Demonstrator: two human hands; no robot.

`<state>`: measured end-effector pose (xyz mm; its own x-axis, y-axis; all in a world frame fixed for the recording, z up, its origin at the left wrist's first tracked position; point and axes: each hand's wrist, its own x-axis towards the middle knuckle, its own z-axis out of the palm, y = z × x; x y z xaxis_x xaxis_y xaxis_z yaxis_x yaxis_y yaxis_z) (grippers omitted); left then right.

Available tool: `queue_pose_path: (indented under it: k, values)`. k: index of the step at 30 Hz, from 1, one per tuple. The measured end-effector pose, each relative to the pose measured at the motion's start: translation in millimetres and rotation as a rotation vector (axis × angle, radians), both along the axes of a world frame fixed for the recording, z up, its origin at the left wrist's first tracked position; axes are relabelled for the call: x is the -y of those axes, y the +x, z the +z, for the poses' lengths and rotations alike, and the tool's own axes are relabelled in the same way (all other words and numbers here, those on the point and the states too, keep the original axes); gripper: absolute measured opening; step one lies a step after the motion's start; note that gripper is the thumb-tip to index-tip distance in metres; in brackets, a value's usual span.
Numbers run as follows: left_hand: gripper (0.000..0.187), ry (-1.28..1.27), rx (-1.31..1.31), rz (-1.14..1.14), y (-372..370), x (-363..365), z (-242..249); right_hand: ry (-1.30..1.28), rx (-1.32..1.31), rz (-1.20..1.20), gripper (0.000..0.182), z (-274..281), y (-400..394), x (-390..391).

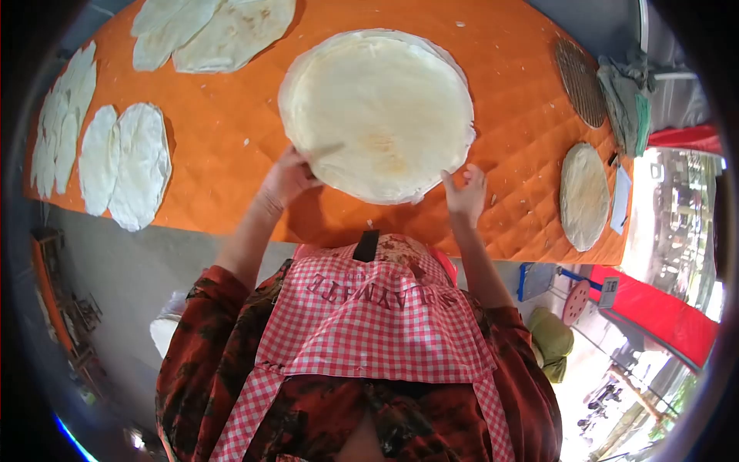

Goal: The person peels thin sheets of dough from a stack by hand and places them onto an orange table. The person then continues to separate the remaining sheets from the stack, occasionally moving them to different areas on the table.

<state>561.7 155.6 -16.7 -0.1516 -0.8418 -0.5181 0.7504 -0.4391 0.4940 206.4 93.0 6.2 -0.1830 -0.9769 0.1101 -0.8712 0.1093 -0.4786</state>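
Note:
A stack of thin round flatbreads (369,108) lies in front of me, pale with a browned patch near its close edge. My left hand (290,179) is at the lower left rim of the stack, thumb held apart from the fingers, and some fingertips are blurred against the bread. At the lower right rim is my right hand (466,192), fingers loosely curled and apart, with the thumb right at the bread's edge.
An orange cloth covers the table (223,146). Folded flatbreads (138,165) lie at the left, with more flatbreads (231,35) at the back left. To the right are a round flatbread (584,196), a round wire rack (580,82) and a grey-green cloth (625,104).

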Motion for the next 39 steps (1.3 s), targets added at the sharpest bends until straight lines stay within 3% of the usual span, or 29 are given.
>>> queue_pose_path:
  k: [3,6,10,13,15,17,18,19,20,22,23,24,26,29,31,34,39]
  values:
    - [0.059,-0.070,0.046,0.056,-31.0,-14.1,7.3,0.016,0.370,0.373,0.040,23.4,36.9,-6.0]
    - [0.062,-0.053,-0.010,0.122,-38.4,-10.4,-5.5,-0.065,0.205,0.835,0.040,29.0,102.4,-9.3]
    - [0.056,-0.034,0.053,0.141,-41.9,-6.0,-5.6,-0.057,-0.107,0.909,0.030,-0.1,127.6,-6.1]
    - [0.055,0.015,0.074,0.180,-46.9,-5.6,-4.5,-0.196,0.061,0.942,0.019,-24.3,121.3,8.0]
    - [0.056,0.037,0.098,0.213,-51.1,-4.2,-7.0,0.385,0.111,0.719,0.013,-23.9,113.2,39.9]
    - [0.056,0.005,0.149,0.172,-49.9,-0.9,-11.6,0.295,0.256,0.695,0.014,-9.8,92.9,111.5]
    - [0.056,-0.007,0.178,0.147,-48.5,-2.4,-13.2,0.326,0.102,0.610,0.014,31.8,92.2,145.9]
    - [0.056,-0.021,0.126,0.153,-47.4,-6.3,-10.3,0.234,0.101,0.681,0.016,68.5,86.4,175.4]
    - [0.056,-0.040,0.073,0.161,-45.3,-8.8,-3.2,0.286,0.412,0.595,0.016,125.8,102.3,167.4]
    - [0.056,-0.067,-0.152,0.151,-36.8,-10.4,4.6,0.076,0.197,0.781,0.015,199.5,120.3,147.8]
    - [0.057,-0.074,-0.323,0.133,-28.4,-10.7,5.0,0.015,0.065,0.838,0.015,202.2,122.9,134.7]
    - [0.058,-0.080,-0.496,0.115,-24.6,-12.0,4.2,-0.044,-0.068,0.893,0.015,202.5,127.8,120.2]
    - [0.057,-0.084,-0.427,0.135,-28.7,-13.0,-3.7,-0.051,-0.179,0.924,0.016,181.9,138.8,87.7]
    - [0.056,-0.125,-0.266,0.159,-36.7,-10.4,-5.8,-0.106,-0.156,1.015,0.019,49.8,137.5,52.0]
    - [0.057,-0.153,-0.182,0.154,-37.3,-12.5,-8.9,0.054,-0.211,1.045,0.019,-2.7,128.8,32.1]
    - [0.060,-0.170,-0.130,0.152,-38.4,-16.8,-9.4,-0.110,-0.015,0.973,0.019,-12.7,128.0,24.6]
    - [0.058,-0.120,-0.074,0.170,-45.3,-11.9,2.5,0.134,0.071,0.952,0.019,12.0,134.6,22.3]
